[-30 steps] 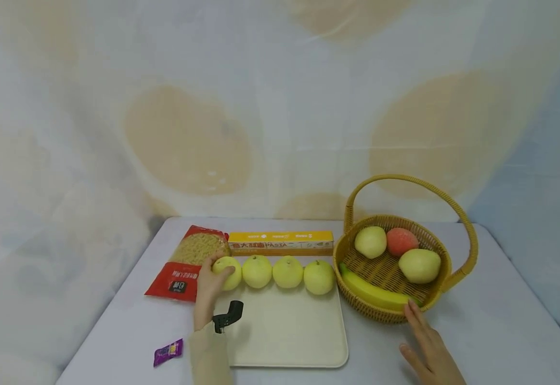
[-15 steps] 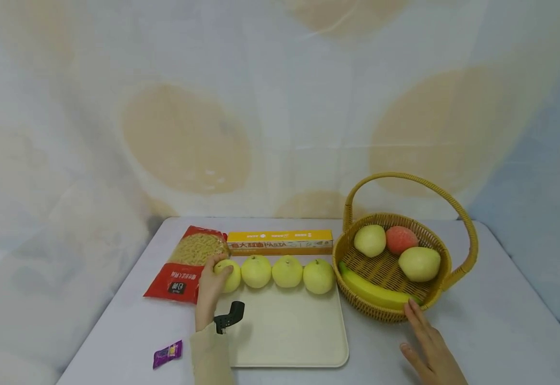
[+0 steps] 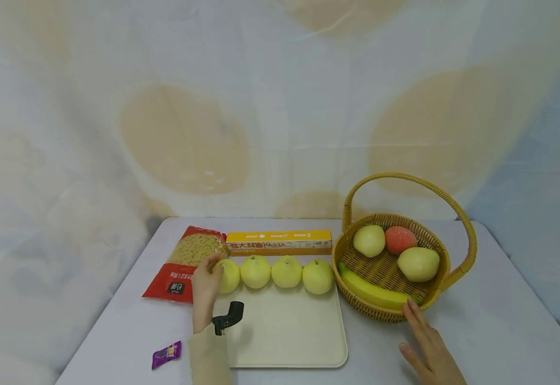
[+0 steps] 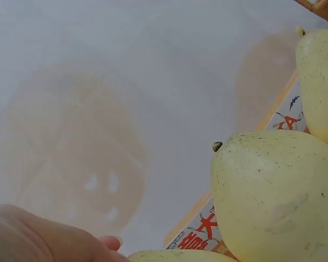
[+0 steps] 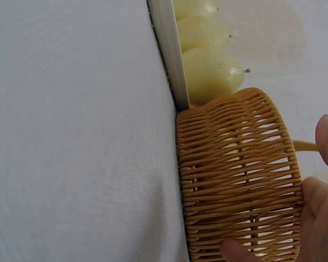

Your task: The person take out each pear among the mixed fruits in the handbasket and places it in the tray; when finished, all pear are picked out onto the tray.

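Four-fruit rows aside, several pale yellow pears line the far edge of a cream tray (image 3: 284,342). Beside the leftmost pear (image 3: 230,276) is my left hand (image 3: 206,280), its thumb drawn back from the pear's front and its fingertips at the left side. The left wrist view shows part of that hand low at the left, near a pear's top. My right hand (image 3: 429,347) has its fingers extended, with fingertips touching the near rim of a wicker basket (image 3: 373,315). A banana (image 3: 376,291), a red fruit (image 3: 400,240) and two pears (image 3: 418,264) lie in the basket.
Behind the pears stands a yellow pasta box (image 3: 280,243). A red bag of pasta (image 3: 178,272) lies left of the tray, and a small purple packet (image 3: 166,354) is nearer the front. The basket's tall handle (image 3: 469,230) arches upward.
The left thumb has come off the front of the leftmost pear, and that hand has shifted slightly left. The right hand stays at the basket rim.
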The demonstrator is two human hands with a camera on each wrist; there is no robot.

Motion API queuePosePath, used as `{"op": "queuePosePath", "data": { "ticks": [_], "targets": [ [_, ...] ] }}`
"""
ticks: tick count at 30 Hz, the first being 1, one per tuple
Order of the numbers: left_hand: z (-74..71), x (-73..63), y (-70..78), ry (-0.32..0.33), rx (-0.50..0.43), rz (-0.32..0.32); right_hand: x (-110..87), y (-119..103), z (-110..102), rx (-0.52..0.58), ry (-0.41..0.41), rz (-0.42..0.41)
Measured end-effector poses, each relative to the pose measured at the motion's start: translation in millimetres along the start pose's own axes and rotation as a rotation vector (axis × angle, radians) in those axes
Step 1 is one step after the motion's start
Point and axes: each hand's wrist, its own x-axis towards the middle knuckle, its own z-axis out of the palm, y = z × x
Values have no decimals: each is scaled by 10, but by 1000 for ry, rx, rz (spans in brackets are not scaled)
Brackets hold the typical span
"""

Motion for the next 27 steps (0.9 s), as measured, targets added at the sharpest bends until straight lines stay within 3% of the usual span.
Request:
{"op": "queuePosePath", "data": {
  "ticks": [2, 7, 13, 18, 22, 27],
  "targets": [
    [6, -7, 34, 21, -40, -3, -6, -4, 0, -1, -2, 6],
    [32, -46, 130, 61, -41, 10, -14, -11, 0, -10, -8, 19],
    [146, -169, 342, 152, -177, 170, -3, 10, 8, -19, -11, 24],
    [345, -308, 559, 150, -258, 323, 13, 15, -5, -7, -7, 7],
    [594, -424, 745, 9, -331, 409, 12, 12, -11, 0, -14, 15],
    [1034, -465, 1060, -268, -380, 490, -3, 26, 4, -5, -11, 11]
  ]
}}
